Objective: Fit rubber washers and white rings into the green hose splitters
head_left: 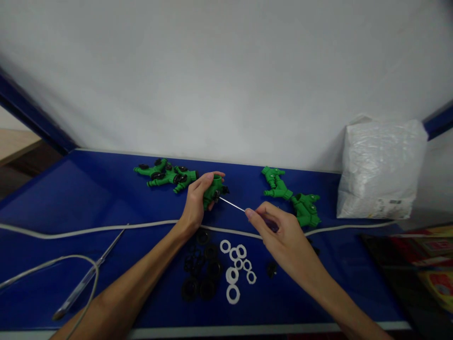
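Note:
My left hand (pixel 196 200) is wrapped round a green Y-shaped hose connector (pixel 212 190) with black valve levers, held above the blue table. In my right hand (pixel 279 231) is a screwdriver (pixel 231 204); its dark handle is mostly covered by my fingers. The thin metal shaft points left, and its tip meets a black lever on the connector's side. Several green connectors with black levers (pixel 164 175) lie left of my left hand. Behind and beside my right hand are several green connectors (pixel 305 210) on which I see no black levers.
White rings (pixel 232 293) and black rings (pixel 190 288) lie in front, near small black parts (pixel 272 269). A pale cable (pixel 106 228) crosses the table. A clear pen-like tool (pixel 83 285) lies at left. A plastic-wrapped package (pixel 382 170) stands at right, against a white wall.

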Action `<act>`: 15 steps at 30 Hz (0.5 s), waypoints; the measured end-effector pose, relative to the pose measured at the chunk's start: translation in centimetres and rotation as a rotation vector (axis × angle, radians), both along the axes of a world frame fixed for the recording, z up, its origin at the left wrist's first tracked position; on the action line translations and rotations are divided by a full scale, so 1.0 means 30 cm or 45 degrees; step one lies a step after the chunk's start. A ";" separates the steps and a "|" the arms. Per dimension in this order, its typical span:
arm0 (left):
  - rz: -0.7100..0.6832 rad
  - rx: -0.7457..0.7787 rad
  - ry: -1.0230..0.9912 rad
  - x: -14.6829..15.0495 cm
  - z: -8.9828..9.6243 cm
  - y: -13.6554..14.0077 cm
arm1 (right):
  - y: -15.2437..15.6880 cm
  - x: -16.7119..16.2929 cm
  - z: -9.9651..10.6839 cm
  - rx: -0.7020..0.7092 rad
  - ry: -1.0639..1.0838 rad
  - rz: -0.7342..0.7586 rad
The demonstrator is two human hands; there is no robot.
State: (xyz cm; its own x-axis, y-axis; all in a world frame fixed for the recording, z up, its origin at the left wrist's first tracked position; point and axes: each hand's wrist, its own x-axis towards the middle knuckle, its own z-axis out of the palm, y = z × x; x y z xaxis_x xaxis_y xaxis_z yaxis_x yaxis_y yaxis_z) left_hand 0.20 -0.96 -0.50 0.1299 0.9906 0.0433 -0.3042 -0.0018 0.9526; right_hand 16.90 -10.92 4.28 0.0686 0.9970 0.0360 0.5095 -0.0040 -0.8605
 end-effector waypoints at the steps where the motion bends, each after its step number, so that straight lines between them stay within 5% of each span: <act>1: -0.028 -0.042 -0.034 -0.001 0.002 0.005 | 0.000 0.006 -0.001 0.012 -0.033 0.023; 10: -0.309 -0.484 -0.449 -0.013 0.037 0.022 | -0.089 0.132 -0.082 0.163 -0.498 0.286; 15: -0.327 -0.496 -0.449 -0.009 0.045 0.019 | -0.112 0.138 -0.139 0.279 -0.858 0.309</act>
